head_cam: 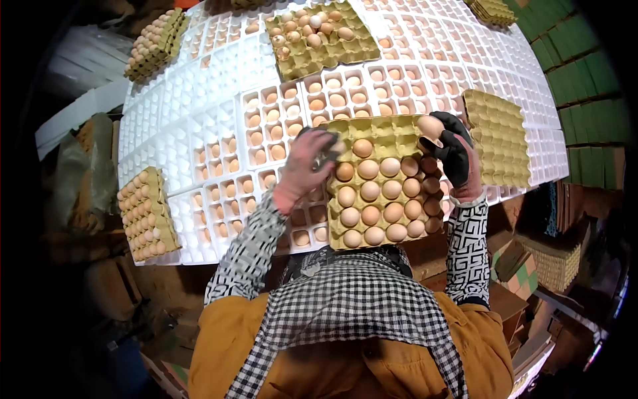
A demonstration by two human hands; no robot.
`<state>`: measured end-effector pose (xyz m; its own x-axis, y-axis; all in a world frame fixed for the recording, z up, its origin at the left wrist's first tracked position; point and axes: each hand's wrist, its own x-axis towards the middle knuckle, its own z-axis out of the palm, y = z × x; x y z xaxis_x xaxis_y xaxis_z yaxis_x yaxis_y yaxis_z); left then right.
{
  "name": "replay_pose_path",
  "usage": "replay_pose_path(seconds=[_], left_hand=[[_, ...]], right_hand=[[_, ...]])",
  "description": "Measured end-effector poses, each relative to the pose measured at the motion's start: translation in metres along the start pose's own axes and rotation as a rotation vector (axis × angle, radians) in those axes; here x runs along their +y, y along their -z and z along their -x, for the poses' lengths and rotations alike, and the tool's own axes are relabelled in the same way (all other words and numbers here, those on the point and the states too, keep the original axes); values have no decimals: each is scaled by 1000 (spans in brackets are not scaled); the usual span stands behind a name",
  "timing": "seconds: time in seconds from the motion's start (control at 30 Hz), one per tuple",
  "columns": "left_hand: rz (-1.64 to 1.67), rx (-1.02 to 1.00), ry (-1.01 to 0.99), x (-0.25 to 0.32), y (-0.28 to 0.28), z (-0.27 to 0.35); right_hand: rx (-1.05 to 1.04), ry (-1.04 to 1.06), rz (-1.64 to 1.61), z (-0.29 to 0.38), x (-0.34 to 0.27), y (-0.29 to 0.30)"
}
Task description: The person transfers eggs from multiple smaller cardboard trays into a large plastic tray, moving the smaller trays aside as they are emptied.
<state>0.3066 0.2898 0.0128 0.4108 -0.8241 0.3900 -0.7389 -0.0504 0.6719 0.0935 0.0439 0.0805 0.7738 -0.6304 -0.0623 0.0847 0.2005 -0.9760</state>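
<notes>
A pulp egg tray (pixel 384 130) lies before me, its nearer rows filled with brown eggs (pixel 370 190) and several far cells bare. My right hand (pixel 456 154), in a pink glove with black fingers, grips an egg (pixel 430 128) at the tray's far right corner. At the far left corner is my left hand (pixel 309 162), similarly gloved and blurred by motion. Its fingers curl around a pale egg (pixel 339 145); I cannot tell whether this egg is clear of the tray. White plastic egg trays (pixel 217 119) spread beneath and beyond, many cells holding eggs.
Another pulp tray (pixel 324 55) with eggs, some broken, sits farther away. Egg-filled pulp trays stand at left (pixel 149 219) and far left (pixel 154 45). An eggless pulp tray (pixel 498 142) lies at right. Green cartons (pixel 580 80) line the table's right side.
</notes>
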Motion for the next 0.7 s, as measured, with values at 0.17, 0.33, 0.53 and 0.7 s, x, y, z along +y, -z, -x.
replay_pose_path(seconds=[0.17, 0.33, 0.53, 0.7], left_hand=[[115, -107, 357, 23, 12, -1], [-320, -548, 393, 53, -9, -15], [1258, -67, 704, 49, 21, 2], [-326, -505, 321, 86, -19, -52]], right_hand=[[-470, -3, 1351, -37, 21, -80], [-553, 94, 1122, -62, 48, -39], [-116, -151, -163, 2, -29, 83], [-73, -98, 1537, -21, 2, 77]])
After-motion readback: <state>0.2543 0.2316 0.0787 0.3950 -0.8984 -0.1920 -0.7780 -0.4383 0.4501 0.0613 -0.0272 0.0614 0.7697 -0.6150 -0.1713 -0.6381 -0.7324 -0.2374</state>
